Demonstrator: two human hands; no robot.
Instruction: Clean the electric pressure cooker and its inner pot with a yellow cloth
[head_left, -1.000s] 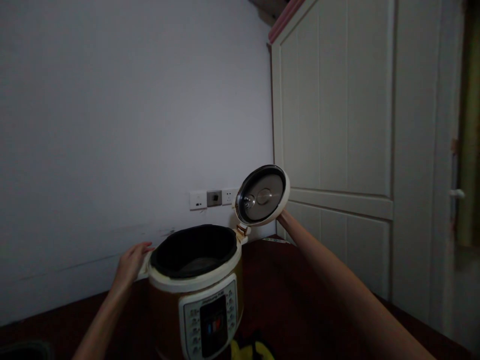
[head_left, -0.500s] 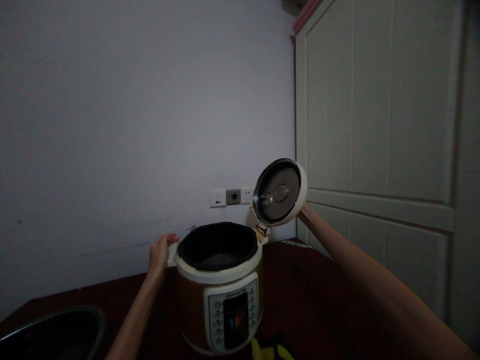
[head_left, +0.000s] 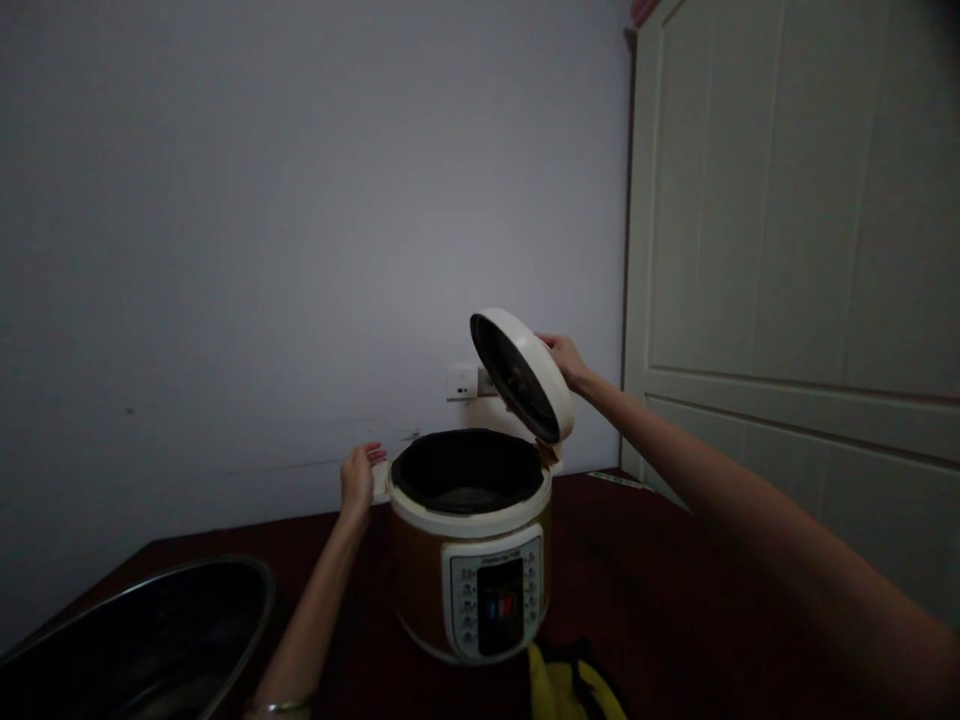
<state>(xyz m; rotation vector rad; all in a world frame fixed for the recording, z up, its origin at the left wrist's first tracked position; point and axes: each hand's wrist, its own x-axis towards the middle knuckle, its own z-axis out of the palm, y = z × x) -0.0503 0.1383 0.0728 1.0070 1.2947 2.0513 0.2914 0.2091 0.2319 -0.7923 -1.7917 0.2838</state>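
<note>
An electric pressure cooker (head_left: 424, 575) stands upright in the middle, brown-bodied with a white rim and a front panel of buttons. Its dark inner pot (head_left: 469, 495) shows through the open top. On the cooker's left side, my left hand (head_left: 358, 478) is at the white side handle (head_left: 381, 483), fingers curled over it. My right hand (head_left: 564, 358) grips the outer side of the white hinged lid (head_left: 536, 365), its fingers partly hidden behind it. The lid is tilted over the right side of the pot, still raised.
A large metal basin (head_left: 259, 585) sits at the lower left on the dark red tabletop (head_left: 630, 570). Yellow and black items (head_left: 570, 690) lie before the cooker. Behind are a wall socket (head_left: 461, 382) and the wall; a white cabinet (head_left: 750, 250) stands at right.
My right hand has swung the lid from leaning back to the right toward the pot, so its inside now faces more left and down. The camera view has shifted; my left hand stays at the handle.
</note>
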